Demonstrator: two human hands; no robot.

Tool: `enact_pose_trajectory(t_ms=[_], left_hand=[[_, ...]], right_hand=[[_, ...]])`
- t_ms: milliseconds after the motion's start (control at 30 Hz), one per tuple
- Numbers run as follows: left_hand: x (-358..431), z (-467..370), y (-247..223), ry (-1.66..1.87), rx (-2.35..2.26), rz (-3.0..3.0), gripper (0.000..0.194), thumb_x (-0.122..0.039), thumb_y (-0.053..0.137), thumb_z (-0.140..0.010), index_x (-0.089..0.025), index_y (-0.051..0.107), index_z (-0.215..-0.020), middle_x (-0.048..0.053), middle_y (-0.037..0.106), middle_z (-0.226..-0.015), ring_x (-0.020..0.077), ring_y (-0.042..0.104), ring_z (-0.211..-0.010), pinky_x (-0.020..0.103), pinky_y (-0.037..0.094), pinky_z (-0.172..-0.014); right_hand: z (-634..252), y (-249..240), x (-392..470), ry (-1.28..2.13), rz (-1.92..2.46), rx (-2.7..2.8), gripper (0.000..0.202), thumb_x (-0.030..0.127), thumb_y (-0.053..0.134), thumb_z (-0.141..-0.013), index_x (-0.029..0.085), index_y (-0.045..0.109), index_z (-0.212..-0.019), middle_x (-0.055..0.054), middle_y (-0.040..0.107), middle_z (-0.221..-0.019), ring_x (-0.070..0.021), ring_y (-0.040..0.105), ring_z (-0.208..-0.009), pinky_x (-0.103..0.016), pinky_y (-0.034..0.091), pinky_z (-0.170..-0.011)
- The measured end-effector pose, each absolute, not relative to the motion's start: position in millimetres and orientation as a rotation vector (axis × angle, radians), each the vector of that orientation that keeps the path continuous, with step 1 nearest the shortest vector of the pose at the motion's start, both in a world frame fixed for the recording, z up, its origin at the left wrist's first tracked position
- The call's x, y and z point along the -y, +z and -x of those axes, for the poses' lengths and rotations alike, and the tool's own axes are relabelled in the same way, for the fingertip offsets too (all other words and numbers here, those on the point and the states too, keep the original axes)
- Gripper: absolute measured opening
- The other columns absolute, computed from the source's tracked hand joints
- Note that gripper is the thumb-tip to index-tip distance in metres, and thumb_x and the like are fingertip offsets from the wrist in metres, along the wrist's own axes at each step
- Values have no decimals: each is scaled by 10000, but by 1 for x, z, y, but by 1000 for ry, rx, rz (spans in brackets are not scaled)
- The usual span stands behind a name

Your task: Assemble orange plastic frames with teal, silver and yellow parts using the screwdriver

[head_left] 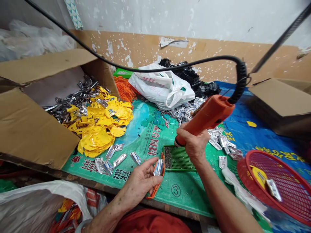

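Note:
In my left hand (pixel 143 176), near the table's front edge, is a silver metal plate (pixel 158 167) together with a thin orange plastic piece (pixel 153 192); thumb and fingers close around them. My right hand (pixel 196 145) grips an orange electric screwdriver (pixel 206 115), tilted with its lower end over a green mesh tray (pixel 183 166). Small screws (pixel 168 158) fill the left side of that tray. The screwdriver's tip is hidden behind my hand. Several loose silver metal plates (pixel 120 160) lie left of my left hand.
A cardboard box (pixel 36 123) spills yellow plastic pieces (pixel 97 137) and dark metal parts at left. Behind are orange strands (pixel 125 89), a white plastic bag (pixel 161 85) and black parts (pixel 186 74). A red basket (pixel 289 194) stands at right. A black cable (pixel 136 69) arcs overhead.

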State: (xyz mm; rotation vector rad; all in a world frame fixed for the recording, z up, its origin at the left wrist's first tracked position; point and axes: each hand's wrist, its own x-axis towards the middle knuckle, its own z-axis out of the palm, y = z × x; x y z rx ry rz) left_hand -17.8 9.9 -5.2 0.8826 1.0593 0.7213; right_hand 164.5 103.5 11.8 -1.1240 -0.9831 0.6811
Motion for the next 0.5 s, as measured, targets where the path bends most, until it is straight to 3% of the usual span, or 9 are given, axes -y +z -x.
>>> enact_pose_trajectory(t_ms=[200, 500], left_hand=[[-11, 16, -7, 694, -1054, -899, 727, -332, 730, -694, -132, 483, -1347, -41, 593, -746, 68, 445, -509, 213, 346, -466], [-9, 19, -7, 707, -1080, -887, 749, -344, 735, -685, -137, 475, -1356, 8, 620, -866, 102, 495, -640, 217, 384, -523]], right_hand=[[-170, 15, -106, 655, 1073, 952, 198, 248, 801, -527, 181, 648, -633, 37, 623, -575, -134, 547, -505, -291, 458, -505], [-177, 24, -94, 665, 1157, 966, 189, 229, 813, -533, 172, 667, -637, 33, 620, -573, -121, 525, -464, -280, 439, -451]])
